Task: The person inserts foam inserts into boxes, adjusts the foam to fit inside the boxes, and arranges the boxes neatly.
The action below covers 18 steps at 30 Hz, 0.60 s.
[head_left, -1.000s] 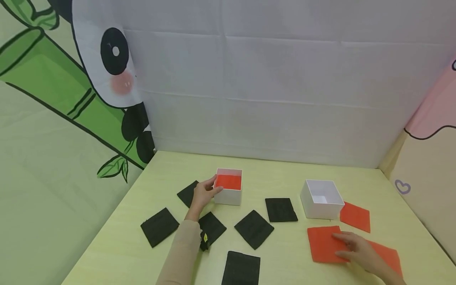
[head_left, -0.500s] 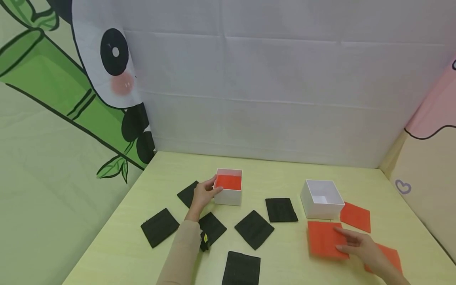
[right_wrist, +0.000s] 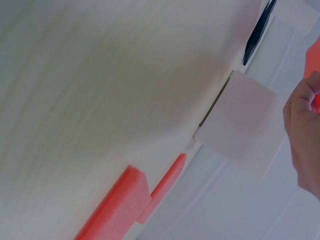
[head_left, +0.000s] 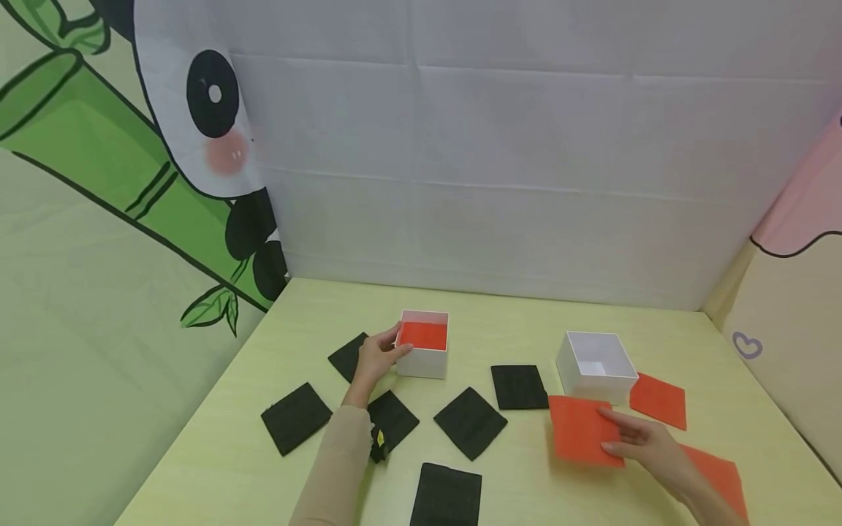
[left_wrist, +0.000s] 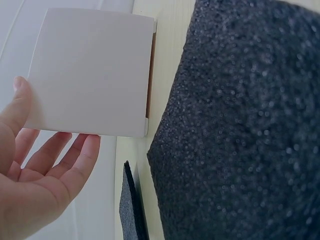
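In the head view my left hand (head_left: pixel 378 358) grips the near left corner of a white box (head_left: pixel 421 363), thumb over its front rim and fingers along its left side. A red square sheet (head_left: pixel 423 336) lies inside that box. My right hand (head_left: pixel 651 446) pinches another red square sheet (head_left: pixel 582 431) at its right edge, thumb on top, holding it above the table in front of a second white box (head_left: pixel 595 391). In the left wrist view the first box's plain wall (left_wrist: pixel 90 75) shows beside the fingers. Only part of the right hand (right_wrist: pixel 305 130) appears in the right wrist view.
Several black square sheets, among them one at the left (head_left: pixel 296 418) and one at centre (head_left: pixel 470 424), lie scattered on the pale yellow table (head_left: pixel 217 467). Two red sheets rest at the right, one behind (head_left: pixel 658 402), one under the right forearm (head_left: pixel 720 475). A white cloth backdrop (head_left: pixel 460 146) hangs behind.
My right hand has lifted the red square sheet off the table and moved it up and to the left. The left hand has stayed on its box.
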### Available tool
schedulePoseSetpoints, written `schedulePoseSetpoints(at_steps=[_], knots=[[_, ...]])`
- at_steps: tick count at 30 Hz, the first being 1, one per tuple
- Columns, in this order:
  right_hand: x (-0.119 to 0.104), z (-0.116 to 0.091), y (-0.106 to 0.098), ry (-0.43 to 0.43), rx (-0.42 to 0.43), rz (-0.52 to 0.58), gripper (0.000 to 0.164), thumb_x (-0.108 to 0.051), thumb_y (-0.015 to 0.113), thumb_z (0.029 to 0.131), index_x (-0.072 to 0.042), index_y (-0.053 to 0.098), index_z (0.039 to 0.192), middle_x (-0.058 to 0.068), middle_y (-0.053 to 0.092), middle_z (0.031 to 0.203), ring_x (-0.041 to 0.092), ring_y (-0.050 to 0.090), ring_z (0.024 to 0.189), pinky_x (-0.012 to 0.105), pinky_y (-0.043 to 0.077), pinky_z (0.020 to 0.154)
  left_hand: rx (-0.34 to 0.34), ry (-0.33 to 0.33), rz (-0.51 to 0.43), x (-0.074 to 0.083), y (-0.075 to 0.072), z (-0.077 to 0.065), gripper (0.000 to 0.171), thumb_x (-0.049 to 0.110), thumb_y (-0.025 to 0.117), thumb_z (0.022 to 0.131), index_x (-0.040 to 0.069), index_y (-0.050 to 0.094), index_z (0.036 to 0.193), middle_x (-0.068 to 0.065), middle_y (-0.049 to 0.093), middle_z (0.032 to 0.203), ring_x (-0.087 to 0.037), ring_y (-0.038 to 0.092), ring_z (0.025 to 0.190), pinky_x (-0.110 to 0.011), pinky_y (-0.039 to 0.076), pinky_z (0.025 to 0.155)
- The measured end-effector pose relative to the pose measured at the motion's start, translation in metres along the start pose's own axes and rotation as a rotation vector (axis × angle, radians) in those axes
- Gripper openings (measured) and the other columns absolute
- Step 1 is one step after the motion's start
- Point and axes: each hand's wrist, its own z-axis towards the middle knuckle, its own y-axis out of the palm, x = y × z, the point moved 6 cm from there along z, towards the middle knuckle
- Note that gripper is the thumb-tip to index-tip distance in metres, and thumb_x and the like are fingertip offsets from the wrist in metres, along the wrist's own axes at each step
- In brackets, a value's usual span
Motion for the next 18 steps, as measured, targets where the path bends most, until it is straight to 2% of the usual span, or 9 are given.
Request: schedulePoseSetpoints(at_steps=[6, 13, 18], knots=[[-0.010, 0.006, 0.009, -0.012, 0.012, 0.014, 0.066, -0.015, 0.069, 0.078, 0.003, 0.038, 0.133, 0.028, 0.031, 0.135, 0.002, 0.054, 0.097, 0.021, 0.044, 0.079, -0.006, -0.003, -0.009, -0.003, 0.000, 0.003, 0.055, 0.019, 0.069, 0.079, 0.015, 0.049, 0.129, -0.011, 0.051, 0.125, -0.027, 0.056, 0.102, -0.033, 0.050, 0.073], [-0.022, 0.016, 0.024, -0.075, -0.046, 0.080, 0.064, -0.012, 0.066, 0.081, 0.004, 0.034, 0.134, 0.024, 0.037, 0.132, 0.004, 0.056, 0.096, 0.023, 0.046, 0.078, -0.010, -0.004, -0.003, -0.003, 0.000, 0.004, 0.056, 0.019, 0.069, 0.079, 0.015, 0.048, 0.130, -0.010, 0.051, 0.125, -0.027, 0.056, 0.101, -0.033, 0.050, 0.073], [-0.026, 0.025, 0.032, -0.097, -0.036, 0.093, 0.063, -0.012, 0.066, 0.080, 0.004, 0.036, 0.133, 0.024, 0.037, 0.133, 0.003, 0.055, 0.097, 0.022, 0.045, 0.079, -0.012, -0.014, -0.005, -0.004, 0.000, 0.003, 0.056, 0.020, 0.069, 0.079, 0.016, 0.048, 0.130, -0.010, 0.051, 0.126, -0.027, 0.056, 0.101, -0.033, 0.049, 0.074]])
